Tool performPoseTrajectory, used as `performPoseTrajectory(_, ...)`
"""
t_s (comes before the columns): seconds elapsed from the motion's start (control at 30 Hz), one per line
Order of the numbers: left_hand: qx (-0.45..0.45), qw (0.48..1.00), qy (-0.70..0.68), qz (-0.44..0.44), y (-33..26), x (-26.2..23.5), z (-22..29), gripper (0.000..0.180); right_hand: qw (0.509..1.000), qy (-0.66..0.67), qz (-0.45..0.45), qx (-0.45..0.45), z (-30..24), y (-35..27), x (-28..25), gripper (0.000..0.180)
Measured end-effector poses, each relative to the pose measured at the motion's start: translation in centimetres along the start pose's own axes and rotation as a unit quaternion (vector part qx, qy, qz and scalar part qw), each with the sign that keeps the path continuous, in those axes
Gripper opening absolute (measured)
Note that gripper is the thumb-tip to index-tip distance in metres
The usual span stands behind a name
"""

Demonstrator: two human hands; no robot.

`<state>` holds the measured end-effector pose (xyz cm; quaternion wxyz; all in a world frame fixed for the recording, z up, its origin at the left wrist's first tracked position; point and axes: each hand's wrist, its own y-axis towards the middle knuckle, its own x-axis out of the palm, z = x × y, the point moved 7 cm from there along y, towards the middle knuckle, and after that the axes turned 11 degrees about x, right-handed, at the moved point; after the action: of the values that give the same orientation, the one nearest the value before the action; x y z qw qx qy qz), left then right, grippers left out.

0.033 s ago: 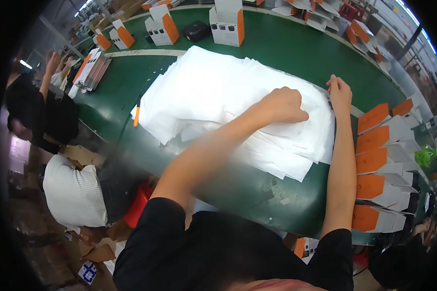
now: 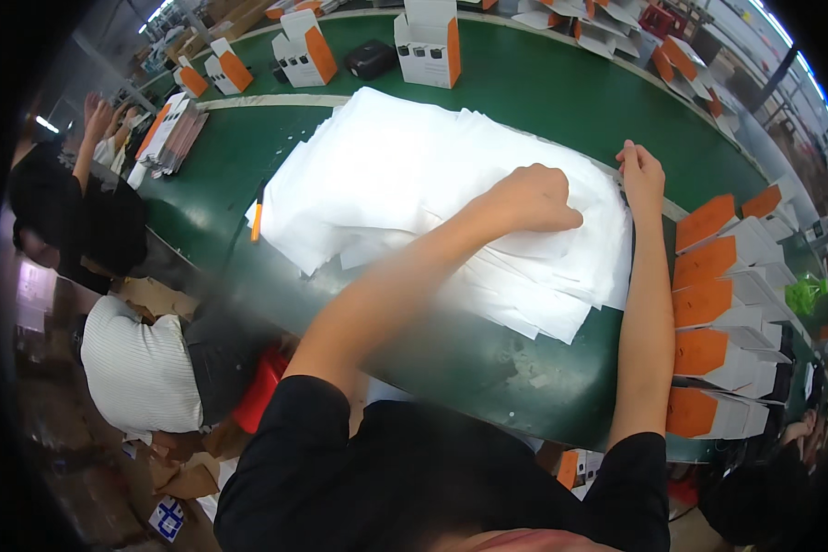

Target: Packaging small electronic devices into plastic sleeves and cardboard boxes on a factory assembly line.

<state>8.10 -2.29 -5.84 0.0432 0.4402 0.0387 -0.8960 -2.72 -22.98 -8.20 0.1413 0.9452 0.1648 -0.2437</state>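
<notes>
A broad, uneven pile of thin white sheets [image 2: 405, 156] covers the middle of the green table, its near edges fanned out and overlapping. My left hand [image 2: 535, 198] rests closed on the right part of this pile, knuckles up. Whatever its fingers may hold is hidden beneath them. Just past the pile's right edge is my right hand [image 2: 641, 177], fingers curled in and pressed together; I cannot make out anything between them. By the pile's left corner lies an orange and black pen-like tool [image 2: 257, 221].
Orange and white cartons [image 2: 704, 302] stand in a row on the right. Along the far side are upright display boxes [image 2: 428, 51] and a black case [image 2: 371, 59]. Flattened cartons [image 2: 170, 136] are stacked at left. A person in black [image 2: 74, 207] works there, near a red stool [image 2: 264, 391].
</notes>
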Motion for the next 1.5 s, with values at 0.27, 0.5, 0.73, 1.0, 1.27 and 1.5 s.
performPoseTrajectory(0.27, 0.026, 1.000, -0.001, 0.015, 0.1, 0.0, 0.2, 0.032, 1.000, -0.015, 0.004, -0.006, -0.4, -0.2, -0.5, 0.040)
performPoseTrajectory(0.5, 0.025, 1.000, -0.013, 0.010, -0.3, 0.2, 0.0, 0.032, 1.000, -0.022, 0.011, -0.006, -0.2, -0.4, -0.3, 0.041)
performPoseTrajectory(0.73, 0.048, 0.999, -0.007, 0.019, 0.0, 0.2, 0.2, 0.032, 1.000, -0.018, 0.003, -0.012, -0.4, -0.3, -0.5, 0.040)
performPoseTrajectory(1.0, 0.078, 0.996, -0.049, 0.000, 0.4, 0.9, -0.7, 0.037, 0.943, 0.312, -0.045, 0.105, -0.2, 1.2, -1.5, 0.041)
performPoseTrajectory(1.27, 0.108, 0.991, -0.075, 0.024, 0.2, 1.3, -0.2, 0.041, 0.899, 0.053, -0.401, -0.169, -28.9, -2.9, 19.0, 0.047)
performPoseTrajectory(1.5, 0.278, 0.900, -0.262, 0.212, 0.9, 3.4, -1.4, 0.043, 0.796, -0.433, -0.399, -0.138, -29.3, 6.7, 39.0, 0.072)
